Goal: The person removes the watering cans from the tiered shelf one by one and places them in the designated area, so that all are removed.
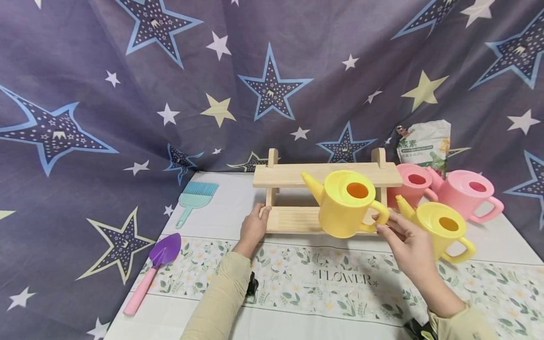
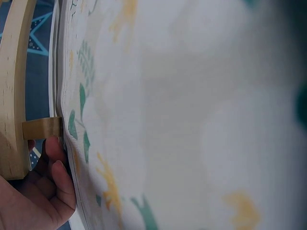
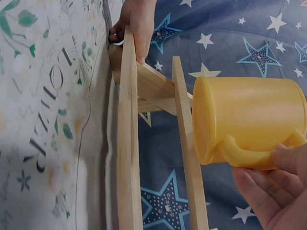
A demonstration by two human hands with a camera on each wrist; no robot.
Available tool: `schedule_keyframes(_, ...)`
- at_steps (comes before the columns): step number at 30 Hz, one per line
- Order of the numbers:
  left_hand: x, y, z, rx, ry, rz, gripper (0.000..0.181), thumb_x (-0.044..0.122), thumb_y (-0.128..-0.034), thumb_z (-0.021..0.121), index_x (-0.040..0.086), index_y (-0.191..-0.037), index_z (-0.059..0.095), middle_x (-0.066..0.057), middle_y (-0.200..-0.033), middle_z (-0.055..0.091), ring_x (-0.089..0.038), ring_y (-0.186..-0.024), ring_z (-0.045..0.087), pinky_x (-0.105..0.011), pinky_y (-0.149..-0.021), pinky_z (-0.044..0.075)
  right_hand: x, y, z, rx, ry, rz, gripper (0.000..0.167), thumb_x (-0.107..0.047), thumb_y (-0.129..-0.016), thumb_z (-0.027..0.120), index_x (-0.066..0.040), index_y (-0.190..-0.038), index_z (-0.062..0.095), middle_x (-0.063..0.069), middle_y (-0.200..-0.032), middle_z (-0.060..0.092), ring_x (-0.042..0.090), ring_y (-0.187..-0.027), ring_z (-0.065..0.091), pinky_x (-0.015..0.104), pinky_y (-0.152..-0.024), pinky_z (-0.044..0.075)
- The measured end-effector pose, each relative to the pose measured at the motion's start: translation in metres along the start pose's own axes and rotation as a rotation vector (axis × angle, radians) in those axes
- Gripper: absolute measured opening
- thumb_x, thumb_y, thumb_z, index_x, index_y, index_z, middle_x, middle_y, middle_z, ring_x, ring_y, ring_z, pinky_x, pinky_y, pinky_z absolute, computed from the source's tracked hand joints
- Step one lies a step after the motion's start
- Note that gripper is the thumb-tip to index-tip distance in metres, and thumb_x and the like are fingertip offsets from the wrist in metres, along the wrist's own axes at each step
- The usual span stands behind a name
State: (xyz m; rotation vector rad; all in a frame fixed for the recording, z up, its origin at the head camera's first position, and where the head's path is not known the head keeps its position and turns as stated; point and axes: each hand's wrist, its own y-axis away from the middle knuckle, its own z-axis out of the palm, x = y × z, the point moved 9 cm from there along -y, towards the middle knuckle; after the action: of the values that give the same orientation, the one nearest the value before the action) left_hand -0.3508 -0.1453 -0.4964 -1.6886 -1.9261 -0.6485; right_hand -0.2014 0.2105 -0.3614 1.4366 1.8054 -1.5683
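Observation:
A yellow watering can is in my right hand, which grips it by its handle. It is held upright in front of the two-tier wooden rack, its spout toward the left. In the right wrist view the can is near the rack's upper board, and the hand's thumb and fingers close round the handle. My left hand holds the left end of the rack's lower shelf. The left wrist view shows its curled fingers by a wooden foot under the board.
A second yellow watering can and two pink ones stand at the right, with a white clipped bag behind them. At the left lie a purple-bladed trowel and a teal brush. A starry curtain hangs behind.

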Motion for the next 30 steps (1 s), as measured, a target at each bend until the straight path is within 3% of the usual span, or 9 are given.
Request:
schedule_keyframes(5, 0.001, 0.001, -0.001, 0.004, 0.008, 0.004, 0.041, 0.046, -0.103, 0.041, 0.019, -0.13, 0.054, -0.015, -0.113, 0.068, -0.025, -0.072, 0.059, -0.042, -0.069, 0.049, -0.002, 0.001, -0.017, 0.052, 0.045, -0.02, 0.037, 0.014, -0.079, 0.073, 0.006, -0.115, 0.068, 0.016, -0.1, 0.072, -0.01, -0.084, 0.065, 0.011, -0.069, 0.051)
schedule_keyframes(12, 0.001, 0.0, 0.0, 0.009, 0.005, 0.006, 0.041, 0.047, -0.1029, 0.041, 0.019, -0.13, 0.054, -0.014, -0.109, 0.069, -0.024, -0.069, 0.057, -0.039, -0.066, 0.047, -0.003, 0.0, -0.037, 0.067, 0.05, -0.036, 0.037, 0.013, -0.082, 0.071, 0.006, -0.118, 0.067, -0.017, -0.1, 0.069, -0.007, -0.084, 0.066, 0.014, -0.068, 0.052)
schedule_keyframes(23, 0.001, 0.0, 0.0, -0.007, 0.009, -0.01, 0.042, 0.047, -0.1029, 0.041, 0.019, -0.131, 0.054, -0.013, -0.107, 0.069, -0.022, -0.066, 0.056, -0.034, -0.061, 0.044, 0.007, 0.003, -0.069, 0.14, 0.108, 0.08, 0.036, 0.011, -0.083, 0.07, 0.007, -0.119, 0.065, -0.032, -0.096, 0.063, -0.01, -0.076, 0.065, 0.01, -0.067, 0.05)
schedule_keyframes(30, 0.002, 0.001, -0.001, 0.001, 0.015, -0.002, 0.042, 0.047, -0.1029, 0.04, 0.019, -0.131, 0.054, -0.014, -0.118, 0.067, -0.026, -0.077, 0.06, -0.042, -0.071, 0.049, 0.01, 0.002, -0.092, 0.19, 0.077, 0.086, 0.031, 0.009, -0.085, 0.069, 0.009, -0.116, 0.066, -0.023, -0.095, 0.069, -0.006, -0.078, 0.068, 0.013, -0.067, 0.051)
